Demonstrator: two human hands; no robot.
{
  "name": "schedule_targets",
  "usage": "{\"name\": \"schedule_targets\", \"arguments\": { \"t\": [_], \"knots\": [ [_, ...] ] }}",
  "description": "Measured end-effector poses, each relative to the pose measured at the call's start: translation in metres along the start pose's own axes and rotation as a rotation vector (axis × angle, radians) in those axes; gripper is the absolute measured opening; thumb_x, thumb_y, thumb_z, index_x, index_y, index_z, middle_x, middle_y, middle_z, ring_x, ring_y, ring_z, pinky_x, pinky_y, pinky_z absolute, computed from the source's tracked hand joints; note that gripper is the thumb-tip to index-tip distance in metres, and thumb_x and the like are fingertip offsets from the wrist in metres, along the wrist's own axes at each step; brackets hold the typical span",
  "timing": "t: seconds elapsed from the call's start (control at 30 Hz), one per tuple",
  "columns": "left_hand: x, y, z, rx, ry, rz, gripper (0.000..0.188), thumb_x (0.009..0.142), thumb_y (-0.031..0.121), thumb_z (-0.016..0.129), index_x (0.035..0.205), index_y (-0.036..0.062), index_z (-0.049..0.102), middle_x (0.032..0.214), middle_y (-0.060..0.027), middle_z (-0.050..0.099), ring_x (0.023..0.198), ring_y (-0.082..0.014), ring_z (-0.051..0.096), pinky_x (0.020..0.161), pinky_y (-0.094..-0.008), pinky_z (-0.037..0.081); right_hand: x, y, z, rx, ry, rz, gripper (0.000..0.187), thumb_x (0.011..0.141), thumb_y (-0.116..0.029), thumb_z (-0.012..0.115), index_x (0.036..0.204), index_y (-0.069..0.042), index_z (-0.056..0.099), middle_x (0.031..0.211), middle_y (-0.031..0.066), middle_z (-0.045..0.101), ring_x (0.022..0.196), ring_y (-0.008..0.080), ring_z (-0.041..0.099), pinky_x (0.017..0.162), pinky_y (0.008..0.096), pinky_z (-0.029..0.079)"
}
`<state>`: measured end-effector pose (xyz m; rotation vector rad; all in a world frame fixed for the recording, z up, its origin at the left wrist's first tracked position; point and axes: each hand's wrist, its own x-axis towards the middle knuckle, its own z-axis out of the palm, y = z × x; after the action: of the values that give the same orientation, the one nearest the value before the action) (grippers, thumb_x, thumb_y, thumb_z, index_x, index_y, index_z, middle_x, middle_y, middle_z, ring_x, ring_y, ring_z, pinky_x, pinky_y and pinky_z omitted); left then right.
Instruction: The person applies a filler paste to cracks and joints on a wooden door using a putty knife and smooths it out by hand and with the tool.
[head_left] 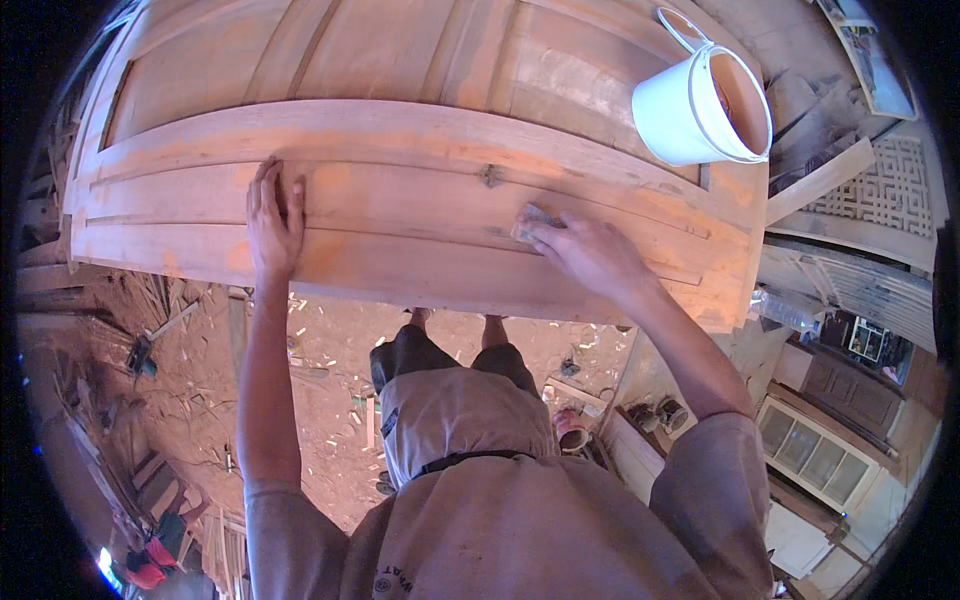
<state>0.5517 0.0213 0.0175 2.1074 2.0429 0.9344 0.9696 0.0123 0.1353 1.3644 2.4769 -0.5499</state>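
A large wooden panel (400, 195), like a door with a raised frame and grooves, lies across in front of me. Orange-tinted patches and a dark spot mark its surface. Flat on its near rail, at the left, rests my left hand (275, 220), fingers stretched out and holding nothing. Further right, my right hand (590, 250) is closed around a small grey folded piece (537, 217) and presses it to the wood by a groove. Whether that piece is sandpaper or cloth I cannot tell. My fingers hide part of it.
A white bucket (670, 115) with orange-brown stuff inside stands tilted-looking on the panel's far right. Wood scraps and shavings litter the earth floor (330, 400). A reddish pot (572, 430) is by my feet. Framed panes (815, 455) and a carved lattice (885, 180) are at the right.
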Motion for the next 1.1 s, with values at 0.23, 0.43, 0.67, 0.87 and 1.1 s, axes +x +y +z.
{"name": "schedule_targets", "arguments": {
  "t": [0.23, 0.43, 0.67, 0.87, 1.1],
  "knots": [
    [-0.001, 0.002, -0.002, -0.001, 0.036, -0.014, 0.039, 0.099, 0.025, 0.059, 0.126, -0.0036, 0.055, 0.134, -0.0230, 0.056, 0.123, -0.0404, 0.053, 0.105, -0.0479, 0.042, -0.040, 0.040, 0.002, 0.122, -0.112, 0.087, 0.031, 0.098, -0.025, 0.057, 0.128, -0.024, 0.063, 0.107, 0.0167, 0.069, 0.092, 0.0381, 0.067, 0.079, 0.0476, 0.055],
    [0.001, 0.000, 0.000, 0.011, 0.070, -0.008, 0.039, 0.097, 0.025, 0.061, 0.124, -0.0025, 0.056, 0.132, -0.0219, 0.057, 0.122, -0.0400, 0.054, 0.104, -0.0479, 0.043, -0.077, 0.110, -0.012, 0.183, -0.168, 0.098, 0.037, 0.099, -0.031, 0.058, 0.134, -0.019, 0.060, 0.099, 0.0153, 0.071, 0.078, 0.0293, 0.067, 0.073, 0.0438, 0.054],
    [0.001, 0.002, -0.001, 0.009, 0.054, -0.004, 0.041, 0.098, 0.028, 0.060, 0.125, -0.0026, 0.055, 0.133, -0.0223, 0.056, 0.122, -0.0417, 0.052, 0.105, -0.0488, 0.042, -0.071, 0.031, 0.015, 1.083, 0.144, 0.606, 0.047, 0.102, -0.035, 0.056, 0.144, -0.015, 0.051, 0.079, 0.0018, 0.056, 0.052, 0.0046, 0.046, 0.047, 0.0235, 0.041],
    [0.000, -0.001, 0.003, -0.038, 0.044, -0.026, 0.041, 0.098, 0.027, 0.059, 0.126, -0.0034, 0.054, 0.133, -0.0227, 0.055, 0.123, -0.0418, 0.051, 0.106, -0.0494, 0.041, -0.049, -0.036, 0.057, 1.551, 0.489, 0.658, 0.045, 0.103, -0.037, 0.054, 0.144, -0.019, 0.049, 0.074, -0.0029, 0.048, 0.048, 0.0051, 0.044, 0.039, 0.0229, 0.036],
    [-0.003, -0.009, 0.007, 0.002, 0.030, -0.002, 0.041, 0.098, 0.026, 0.058, 0.126, -0.0041, 0.052, 0.134, -0.0232, 0.054, 0.125, -0.0420, 0.050, 0.107, -0.0501, 0.039, -0.089, -0.027, 0.093, 2.572, 0.732, 0.394, 0.034, 0.105, -0.039, 0.046, 0.114, -0.008, 0.054, 0.079, 0.0011, 0.049, 0.044, 0.0063, 0.039, 0.032, 0.0201, 0.032]
  ]
}}
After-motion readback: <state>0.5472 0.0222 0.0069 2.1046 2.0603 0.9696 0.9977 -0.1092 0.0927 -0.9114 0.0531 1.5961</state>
